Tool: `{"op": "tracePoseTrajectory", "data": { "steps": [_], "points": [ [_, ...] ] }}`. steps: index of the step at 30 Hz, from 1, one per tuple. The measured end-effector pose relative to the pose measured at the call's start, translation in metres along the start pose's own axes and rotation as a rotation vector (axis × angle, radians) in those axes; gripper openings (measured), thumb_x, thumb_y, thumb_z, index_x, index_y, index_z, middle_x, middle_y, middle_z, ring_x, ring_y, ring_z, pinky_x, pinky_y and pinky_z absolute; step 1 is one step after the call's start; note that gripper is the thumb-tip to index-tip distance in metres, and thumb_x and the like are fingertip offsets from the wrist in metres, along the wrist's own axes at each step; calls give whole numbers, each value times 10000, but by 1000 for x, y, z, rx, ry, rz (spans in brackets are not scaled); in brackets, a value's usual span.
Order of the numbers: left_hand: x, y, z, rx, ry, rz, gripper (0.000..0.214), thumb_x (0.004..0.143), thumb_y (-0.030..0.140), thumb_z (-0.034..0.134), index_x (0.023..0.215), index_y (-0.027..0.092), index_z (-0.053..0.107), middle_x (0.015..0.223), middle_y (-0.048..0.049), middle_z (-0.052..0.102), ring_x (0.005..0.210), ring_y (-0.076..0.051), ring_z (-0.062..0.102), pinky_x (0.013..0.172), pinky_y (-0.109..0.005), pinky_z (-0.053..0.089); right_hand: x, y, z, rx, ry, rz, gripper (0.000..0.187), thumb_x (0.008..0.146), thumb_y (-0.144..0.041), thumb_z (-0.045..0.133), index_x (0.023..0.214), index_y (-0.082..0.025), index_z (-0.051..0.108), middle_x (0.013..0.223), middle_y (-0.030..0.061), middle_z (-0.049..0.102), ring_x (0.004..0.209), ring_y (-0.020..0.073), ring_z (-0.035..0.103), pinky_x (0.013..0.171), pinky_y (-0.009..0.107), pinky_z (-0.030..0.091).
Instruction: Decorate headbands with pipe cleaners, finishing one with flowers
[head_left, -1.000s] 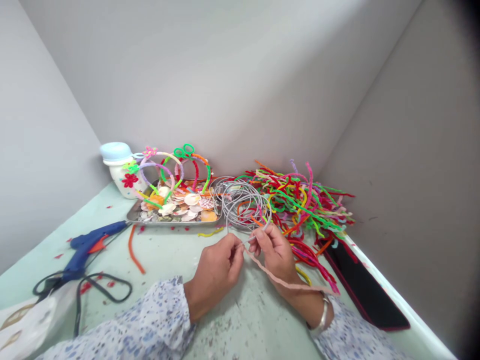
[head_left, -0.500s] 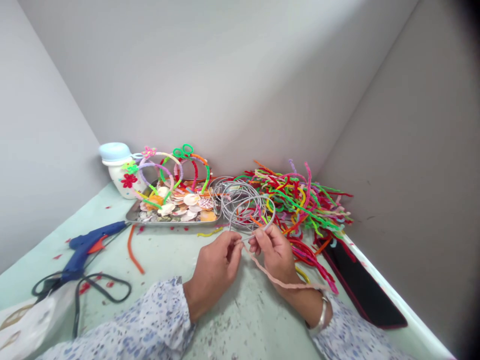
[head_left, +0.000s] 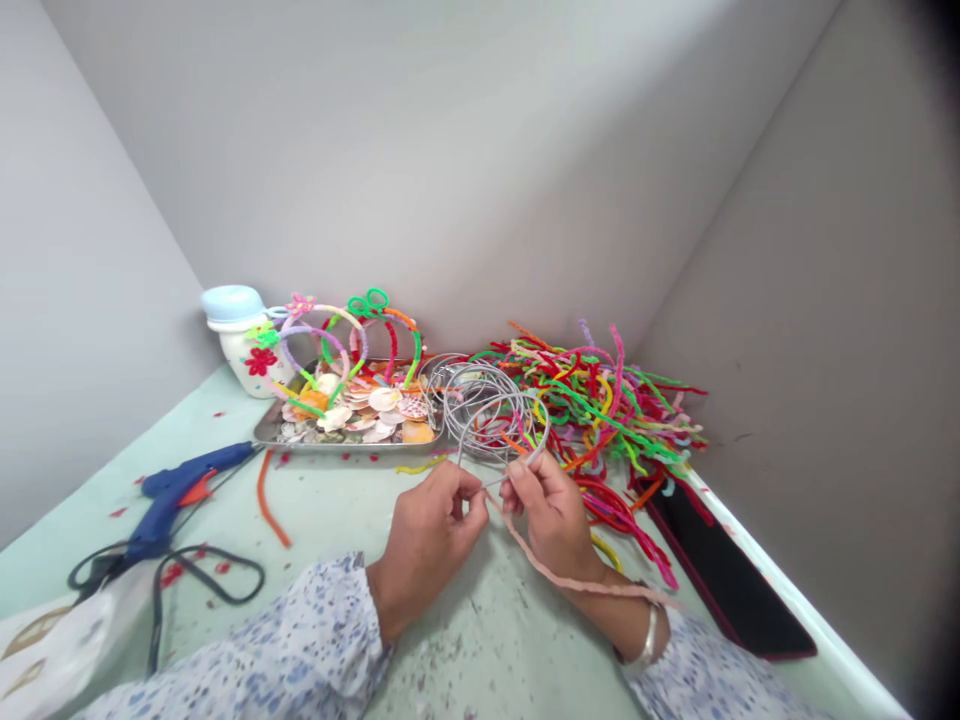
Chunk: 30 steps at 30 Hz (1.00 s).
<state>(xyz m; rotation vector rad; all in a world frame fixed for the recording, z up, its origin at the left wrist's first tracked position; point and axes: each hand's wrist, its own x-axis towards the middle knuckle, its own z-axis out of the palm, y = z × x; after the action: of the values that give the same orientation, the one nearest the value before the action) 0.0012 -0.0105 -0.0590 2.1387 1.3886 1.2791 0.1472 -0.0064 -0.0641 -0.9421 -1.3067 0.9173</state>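
A thin grey wire hoop (head_left: 547, 412) stands up between my hands. My right hand (head_left: 553, 515) pinches it at its lower right. My left hand (head_left: 429, 532) is closed, thumb against forefinger, on the end of a pale pink pipe cleaner (head_left: 559, 580), right by the hoop's lower part. From there the pipe cleaner droops below my right hand and runs across that wrist towards the sleeve. My fingertips hide whether it is wound round the wire. Behind the hoop lies a tangle of grey wire coils (head_left: 474, 385).
A metal tray (head_left: 352, 447) of shells stands at the back left, with decorated headbands (head_left: 412, 345) and a white jar (head_left: 238, 350). Many coloured pipe cleaners (head_left: 600, 400) are heaped at the back right, beside a black flat object (head_left: 731, 570). A blue glue gun (head_left: 169, 500) and its cord lie left.
My left hand's fingertips have shifted slightly at the pipe cleaner's end, and its loose length hangs a little lower over my right wrist. The hoop stays in my right hand.
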Motion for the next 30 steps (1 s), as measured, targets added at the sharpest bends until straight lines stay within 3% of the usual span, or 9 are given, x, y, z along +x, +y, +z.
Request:
{"op": "tracePoseTrajectory", "data": {
  "steps": [10, 16, 30],
  "points": [
    [0, 2, 0, -39, -11, -72, 54, 778, 177, 535, 745, 184, 577, 649, 21, 574, 571, -102, 493, 562, -213, 390, -3, 1, 0, -80, 24, -37, 236, 910, -362, 485, 745, -194, 505, 633, -24, 509, 572, 117, 474, 575, 253, 403],
    [4, 3, -1, -149, -67, -118, 87, 832, 246, 519, 879, 186, 562, 734, 2, 599, 627, -113, 530, 586, -220, 413, -1, 6, 0, -69, 83, -30, 231, 911, -366, 483, 758, -196, 516, 632, -25, 524, 557, 113, 483, 577, 251, 414],
    [0, 1, 0, 8, 18, -66, 76, 765, 209, 547, 697, 183, 528, 595, 38, 516, 518, -90, 439, 524, -211, 347, -5, -8, 4, -149, 49, -35, 271, 898, -398, 482, 719, -194, 494, 602, -29, 491, 545, 119, 444, 536, 247, 381]
  ]
}}
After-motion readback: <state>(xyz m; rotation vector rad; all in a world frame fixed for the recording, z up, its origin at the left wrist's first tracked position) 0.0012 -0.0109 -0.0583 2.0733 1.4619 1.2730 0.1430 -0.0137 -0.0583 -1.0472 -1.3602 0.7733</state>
